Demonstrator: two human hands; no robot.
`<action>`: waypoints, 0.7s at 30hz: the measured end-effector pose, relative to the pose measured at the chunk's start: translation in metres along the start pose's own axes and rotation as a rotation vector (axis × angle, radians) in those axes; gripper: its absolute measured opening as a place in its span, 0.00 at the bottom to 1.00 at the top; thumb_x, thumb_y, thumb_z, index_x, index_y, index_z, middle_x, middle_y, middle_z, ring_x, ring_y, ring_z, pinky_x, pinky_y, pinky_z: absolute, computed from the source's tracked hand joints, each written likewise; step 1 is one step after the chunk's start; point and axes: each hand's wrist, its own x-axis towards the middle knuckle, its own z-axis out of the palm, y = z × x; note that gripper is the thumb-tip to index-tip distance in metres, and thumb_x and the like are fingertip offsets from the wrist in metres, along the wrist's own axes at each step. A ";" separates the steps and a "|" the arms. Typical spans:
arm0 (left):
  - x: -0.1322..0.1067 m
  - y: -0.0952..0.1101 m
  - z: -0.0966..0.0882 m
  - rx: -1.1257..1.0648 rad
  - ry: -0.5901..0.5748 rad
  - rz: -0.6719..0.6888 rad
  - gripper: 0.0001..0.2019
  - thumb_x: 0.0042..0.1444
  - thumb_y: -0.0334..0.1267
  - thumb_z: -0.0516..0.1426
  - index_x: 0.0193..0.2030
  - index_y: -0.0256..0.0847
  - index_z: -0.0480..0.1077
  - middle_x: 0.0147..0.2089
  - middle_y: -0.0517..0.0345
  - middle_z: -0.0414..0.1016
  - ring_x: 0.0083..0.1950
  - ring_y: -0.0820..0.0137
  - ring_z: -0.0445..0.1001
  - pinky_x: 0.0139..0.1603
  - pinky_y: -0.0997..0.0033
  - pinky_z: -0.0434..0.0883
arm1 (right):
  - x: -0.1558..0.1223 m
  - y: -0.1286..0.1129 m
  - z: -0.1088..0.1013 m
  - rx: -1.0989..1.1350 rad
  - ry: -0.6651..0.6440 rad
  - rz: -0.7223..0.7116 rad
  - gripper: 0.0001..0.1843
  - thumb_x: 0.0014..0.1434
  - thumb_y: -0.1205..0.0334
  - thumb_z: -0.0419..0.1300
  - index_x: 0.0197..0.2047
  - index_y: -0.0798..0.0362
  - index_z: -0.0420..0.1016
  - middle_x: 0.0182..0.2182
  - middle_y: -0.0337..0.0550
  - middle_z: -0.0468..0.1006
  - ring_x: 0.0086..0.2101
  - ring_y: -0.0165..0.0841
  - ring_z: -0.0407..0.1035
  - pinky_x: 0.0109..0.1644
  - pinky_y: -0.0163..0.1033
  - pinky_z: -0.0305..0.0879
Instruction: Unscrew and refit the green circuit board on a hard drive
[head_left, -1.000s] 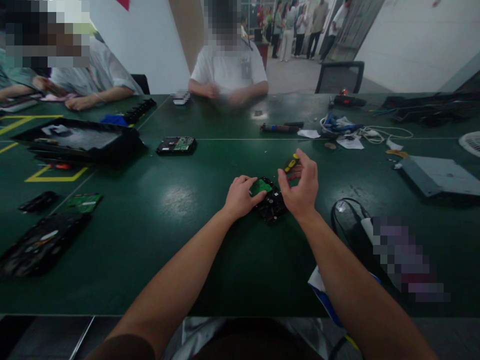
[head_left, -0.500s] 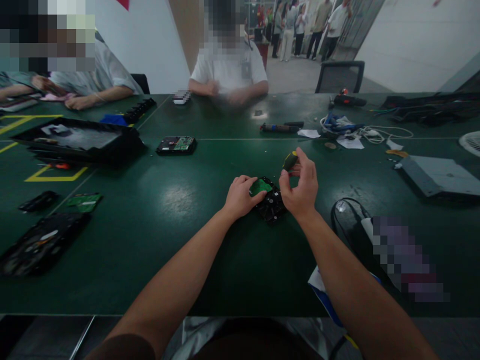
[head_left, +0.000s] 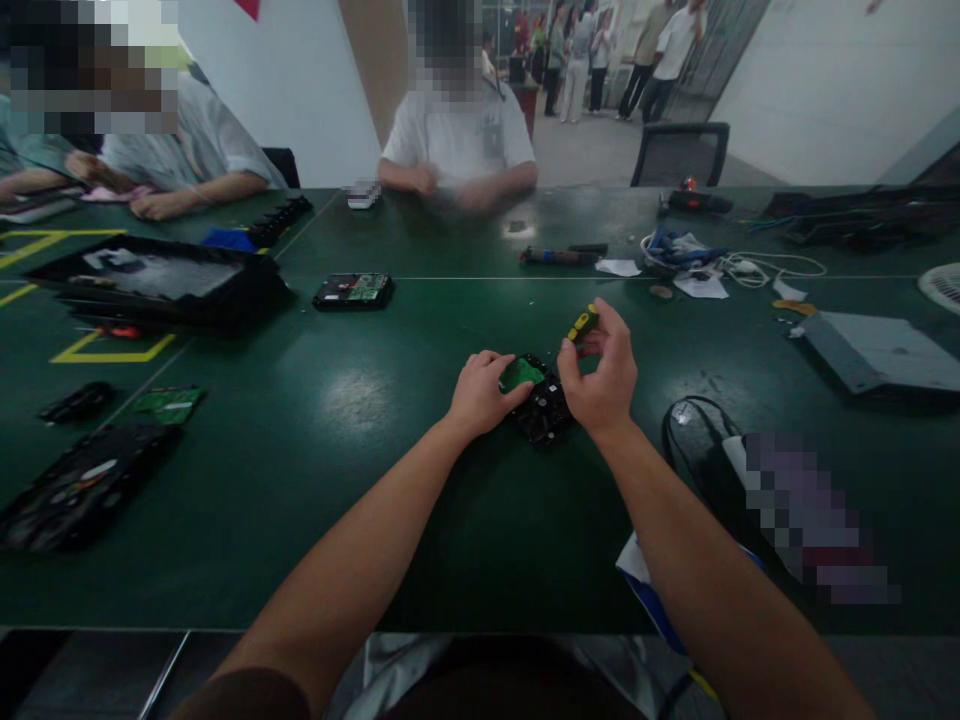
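A black hard drive [head_left: 545,410] with a green circuit board [head_left: 523,373] lies on the table in front of me. My left hand [head_left: 480,395] grips it from the left, with thumb and fingers closed over the board's edge. Above its right side, my right hand [head_left: 606,378] pinches a screwdriver [head_left: 582,323] by its yellow and dark green handle. The handle leans up to the right. The thin shaft runs down toward the drive; I cannot tell exactly where its tip rests.
Left on the green table [head_left: 300,500] are an opened drive casing [head_left: 90,490], a loose green board [head_left: 169,403] and a black tray [head_left: 165,275]. Another drive [head_left: 352,291] sits farther back. To the right are a grey metal box [head_left: 881,355] and cables [head_left: 772,265]. Across sits a person [head_left: 457,150].
The screwdriver handle has turned in my right fingers, so more of its yellow side shows. My left hand and the hard drive have stayed in place.
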 end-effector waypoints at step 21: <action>0.000 -0.001 0.002 -0.008 0.012 0.009 0.29 0.62 0.53 0.63 0.64 0.38 0.73 0.55 0.45 0.77 0.58 0.54 0.73 0.61 0.54 0.72 | 0.000 0.000 0.000 0.030 -0.042 0.007 0.37 0.68 0.58 0.57 0.76 0.41 0.50 0.59 0.50 0.73 0.45 0.41 0.76 0.45 0.52 0.82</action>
